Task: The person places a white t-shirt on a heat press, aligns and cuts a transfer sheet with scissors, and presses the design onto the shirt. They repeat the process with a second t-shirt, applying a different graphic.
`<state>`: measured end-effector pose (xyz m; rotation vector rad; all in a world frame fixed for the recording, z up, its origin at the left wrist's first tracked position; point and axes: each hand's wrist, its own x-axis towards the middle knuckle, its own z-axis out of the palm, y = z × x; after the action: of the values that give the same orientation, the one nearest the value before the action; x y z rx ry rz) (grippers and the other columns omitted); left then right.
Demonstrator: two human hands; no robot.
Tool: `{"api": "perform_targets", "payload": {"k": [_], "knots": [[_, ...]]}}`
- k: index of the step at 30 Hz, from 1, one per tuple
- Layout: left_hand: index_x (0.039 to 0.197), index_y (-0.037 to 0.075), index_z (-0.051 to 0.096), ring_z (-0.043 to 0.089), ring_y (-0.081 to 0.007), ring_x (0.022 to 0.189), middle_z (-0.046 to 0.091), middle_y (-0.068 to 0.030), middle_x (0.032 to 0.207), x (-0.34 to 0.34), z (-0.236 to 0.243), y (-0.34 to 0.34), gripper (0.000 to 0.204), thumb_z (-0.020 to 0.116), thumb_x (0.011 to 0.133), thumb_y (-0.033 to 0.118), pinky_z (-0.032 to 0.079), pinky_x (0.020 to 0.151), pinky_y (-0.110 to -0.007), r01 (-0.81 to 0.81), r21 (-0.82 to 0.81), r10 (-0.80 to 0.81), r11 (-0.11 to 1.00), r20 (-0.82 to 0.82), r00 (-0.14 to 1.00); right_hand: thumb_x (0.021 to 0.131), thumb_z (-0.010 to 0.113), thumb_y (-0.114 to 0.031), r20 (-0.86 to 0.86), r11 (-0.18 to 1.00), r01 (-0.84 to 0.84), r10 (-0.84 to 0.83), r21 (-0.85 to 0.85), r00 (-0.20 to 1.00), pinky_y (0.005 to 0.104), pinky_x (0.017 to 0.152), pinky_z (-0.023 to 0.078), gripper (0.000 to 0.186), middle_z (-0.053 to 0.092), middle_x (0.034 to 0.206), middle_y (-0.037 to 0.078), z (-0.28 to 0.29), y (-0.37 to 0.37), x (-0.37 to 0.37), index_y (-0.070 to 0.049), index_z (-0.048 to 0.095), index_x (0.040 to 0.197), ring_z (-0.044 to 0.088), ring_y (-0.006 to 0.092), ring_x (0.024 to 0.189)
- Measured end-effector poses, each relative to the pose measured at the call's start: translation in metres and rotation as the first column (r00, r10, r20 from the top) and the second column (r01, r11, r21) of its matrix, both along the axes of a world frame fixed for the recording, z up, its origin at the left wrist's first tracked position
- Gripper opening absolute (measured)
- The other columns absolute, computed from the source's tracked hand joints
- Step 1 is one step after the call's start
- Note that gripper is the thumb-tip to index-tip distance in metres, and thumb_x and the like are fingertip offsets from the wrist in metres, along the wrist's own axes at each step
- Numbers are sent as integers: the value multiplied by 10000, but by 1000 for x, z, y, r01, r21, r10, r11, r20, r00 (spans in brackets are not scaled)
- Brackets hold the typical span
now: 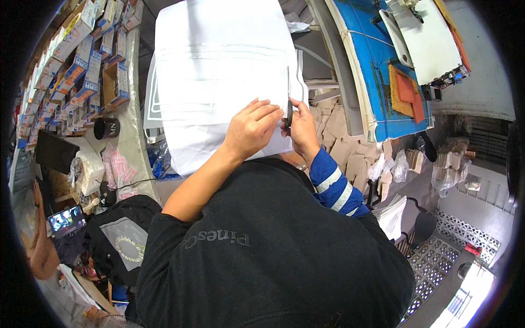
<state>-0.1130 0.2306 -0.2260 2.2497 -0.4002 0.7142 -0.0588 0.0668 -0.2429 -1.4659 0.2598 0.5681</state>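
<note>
A white, translucent sheet with printed outlines (191, 82) lies over a white padded surface (219, 22) in front of me. My left hand (252, 128) rests on the sheet's near right part with its fingers stretched forward, holding nothing. Beside it, at the sheet's right edge, my right hand (302, 128) grips black-handled scissors (289, 113). Their thin blades point away from me along that edge. The handle is partly hidden by my fingers, and whether the blades are spread I cannot make out.
Stacked small boxes (82, 60) line a shelf at the left, near a black cup (106, 128). To the right stands a blue-topped table (377, 65) with orange pads (404, 90). Brown cardboard pieces (339, 131) lie below it. A lit phone (66, 221) sits lower left.
</note>
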Motion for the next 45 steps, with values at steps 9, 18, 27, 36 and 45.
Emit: {"api": "perform_targets", "payload": {"k": [9,18,27,36,45], "knots": [[1123,53,697,595,-326,1207,660,-115,1225,-22,11,11,342,750,837,231,415,1051,-625,76,43,-62,996,-259,964,1003,619,-200,39,1000,11,-11,-16,999,265,452,431,379,629,790,19,-8,7,40,-58,513,1338,553,94,570],[1397,54,556,255,-391,1496,432,-196,1520,22,-42,66,755,601,910,629,79,1192,-696,-311,564,570,765,-370,733,1002,634,-187,55,1000,23,-22,-17,998,251,482,456,429,595,790,17,0,-18,40,-25,495,1375,582,102,629],[1330,82,596,251,-323,1532,437,-124,1570,57,-24,144,592,797,831,328,108,1259,-568,9,425,179,905,-398,900,1029,615,-221,-92,916,-388,397,98,913,291,610,561,471,618,980,56,-12,-97,-59,-82,464,1453,633,144,760],[1236,77,631,461,-311,1402,603,-110,1363,46,-45,41,497,815,805,242,238,1223,-575,32,244,36,969,-268,963,1035,608,-211,-59,974,-222,225,48,973,259,585,537,471,605,918,60,-7,-24,-62,-81,466,1464,612,115,739],[1230,66,640,462,-309,1402,597,-110,1376,45,-50,42,468,793,834,264,245,1226,-562,22,248,46,968,-263,964,1006,659,-207,-27,971,-240,241,17,970,226,536,496,517,576,880,18,-5,-22,-58,-54,451,1453,567,82,699]]}}
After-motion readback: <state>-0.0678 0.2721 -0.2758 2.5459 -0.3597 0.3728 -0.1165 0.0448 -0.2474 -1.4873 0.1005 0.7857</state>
